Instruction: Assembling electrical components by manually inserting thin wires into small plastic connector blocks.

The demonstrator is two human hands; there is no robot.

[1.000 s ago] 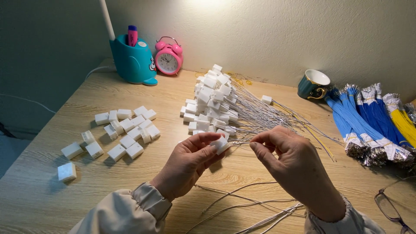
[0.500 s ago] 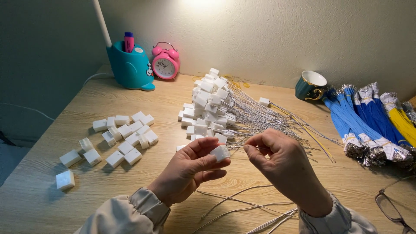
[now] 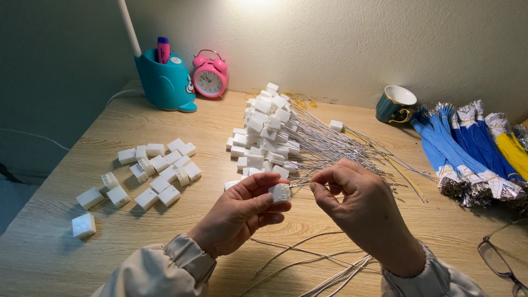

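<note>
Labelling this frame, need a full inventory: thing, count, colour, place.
loose connector blocks: about eighteen, white, desk left
wired connector pile: many, white with grey wires, desk centre
held connector: one, white, in left fingers
loose wires: several, grey, desk front
wire bundles: several blue, one yellow, desk right
mug: one, teal, back right
alarm clock: one, pink, back
pen holder: one, teal, back left
glasses: one, dark, front right
left hand: pinches connector
right hand: pinches a wire at the connector

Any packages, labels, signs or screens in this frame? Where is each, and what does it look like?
Pink round alarm clock: back of the wooden desk, by the wall; white dial with hands, no screen.
White label bands: wrapped round the blue wire bundles at right; narrow strips.
No packages, signs or screens.
</note>
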